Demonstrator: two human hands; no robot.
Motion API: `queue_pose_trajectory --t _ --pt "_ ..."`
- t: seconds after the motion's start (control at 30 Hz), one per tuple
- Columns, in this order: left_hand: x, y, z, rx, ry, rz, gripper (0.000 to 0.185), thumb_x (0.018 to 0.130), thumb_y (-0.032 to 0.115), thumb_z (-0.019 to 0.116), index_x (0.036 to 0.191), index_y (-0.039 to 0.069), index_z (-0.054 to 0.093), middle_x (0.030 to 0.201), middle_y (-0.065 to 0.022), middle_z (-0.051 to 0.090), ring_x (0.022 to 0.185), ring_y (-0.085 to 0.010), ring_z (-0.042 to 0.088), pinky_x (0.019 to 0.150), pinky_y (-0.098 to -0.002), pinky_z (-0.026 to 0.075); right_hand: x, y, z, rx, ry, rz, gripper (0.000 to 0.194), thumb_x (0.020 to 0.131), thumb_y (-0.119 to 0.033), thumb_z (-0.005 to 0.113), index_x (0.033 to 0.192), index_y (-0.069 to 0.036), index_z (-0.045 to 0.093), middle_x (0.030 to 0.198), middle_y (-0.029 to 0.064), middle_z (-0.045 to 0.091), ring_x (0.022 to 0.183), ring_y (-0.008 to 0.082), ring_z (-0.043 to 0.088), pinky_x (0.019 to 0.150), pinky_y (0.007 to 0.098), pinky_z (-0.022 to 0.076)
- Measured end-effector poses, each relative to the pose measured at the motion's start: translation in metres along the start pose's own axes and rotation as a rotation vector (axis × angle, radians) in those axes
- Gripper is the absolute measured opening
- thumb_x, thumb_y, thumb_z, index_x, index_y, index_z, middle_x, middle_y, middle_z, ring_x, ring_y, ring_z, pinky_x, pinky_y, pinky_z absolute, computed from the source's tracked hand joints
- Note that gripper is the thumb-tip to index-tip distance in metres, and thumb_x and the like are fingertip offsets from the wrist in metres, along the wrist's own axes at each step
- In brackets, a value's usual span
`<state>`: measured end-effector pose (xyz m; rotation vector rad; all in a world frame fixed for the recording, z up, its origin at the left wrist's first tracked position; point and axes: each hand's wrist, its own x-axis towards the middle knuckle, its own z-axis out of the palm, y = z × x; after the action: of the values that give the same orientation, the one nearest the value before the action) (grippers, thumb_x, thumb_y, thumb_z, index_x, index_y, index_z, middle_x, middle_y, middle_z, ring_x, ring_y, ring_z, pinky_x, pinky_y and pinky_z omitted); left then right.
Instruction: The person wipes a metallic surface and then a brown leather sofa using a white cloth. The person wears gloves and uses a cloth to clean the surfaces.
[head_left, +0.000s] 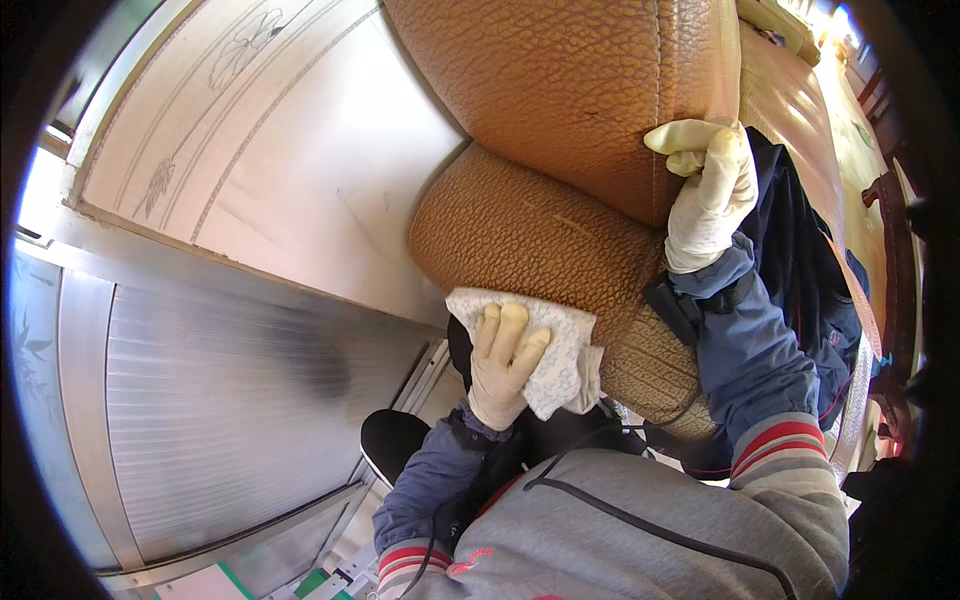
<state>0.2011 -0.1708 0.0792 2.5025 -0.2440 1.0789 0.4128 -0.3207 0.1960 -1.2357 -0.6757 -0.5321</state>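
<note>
My left hand (502, 367), in a pale latex glove, holds a white cloth with a small blue-grey pattern (562, 360) under its fingers. The cloth lies against the front edge of a brown textured leather cushion (517, 217). At the right edge of the upper leather cushion (555, 82), my gloved right hand (709, 187) has its fingers bent over the stitched seam. Whether those fingers grip the edge or merely rest on it cannot be made out. A ribbed tan leather part (652, 367) shows below, between my forearms.
To the left stand a white panel with floral line drawings (300, 172) and a metal-framed ribbed translucent panel (232, 412). Dark clothing (795, 217) lies beside my right arm. A black cable (645, 517) crosses my grey top. A black shoe (394, 442) shows below.
</note>
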Motion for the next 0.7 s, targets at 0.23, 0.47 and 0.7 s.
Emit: queue_pose_trajectory --t 0.23,0.47,0.7 --pt "0.097 -0.054 -0.014 0.204 -0.081 -0.050 0.059 0.077 0.010 0.070 0.135 0.008 0.063 0.145 -0.0178 0.056 0.129 -0.0459 0.053 0.112 -0.0518 0.041 0.001 -0.002 0.001 0.028 -0.022 0.000 0.040 0.110 -0.026 0.048 0.080 -0.003 0.061 0.093 0.0123 0.077 0.080 0.0130 0.064 0.077 0.0275 0.0498" --pt "0.129 -0.084 -0.012 0.170 -0.172 -0.206 0.065 0.077 0.020 0.076 0.140 0.009 0.061 0.146 -0.0155 0.059 0.135 -0.0401 0.053 0.116 -0.0498 0.039 0.000 -0.005 0.001 0.011 -0.026 -0.002 0.038 0.110 -0.025 0.048 0.085 -0.003 0.064 0.093 0.0104 0.077 0.076 0.0109 0.062 0.074 0.0266 0.0493" --pt "0.111 0.017 0.009 0.066 -0.371 0.032 0.083 0.068 0.028 0.081 0.145 0.014 0.055 0.153 -0.0118 0.049 0.143 -0.0366 0.043 0.120 -0.0512 0.030 0.001 -0.006 0.001 0.009 -0.052 -0.020 0.038 0.111 -0.026 0.047 0.085 -0.003 0.065 0.093 0.0104 0.077 0.076 0.0098 0.061 0.073 0.0253 0.0489"
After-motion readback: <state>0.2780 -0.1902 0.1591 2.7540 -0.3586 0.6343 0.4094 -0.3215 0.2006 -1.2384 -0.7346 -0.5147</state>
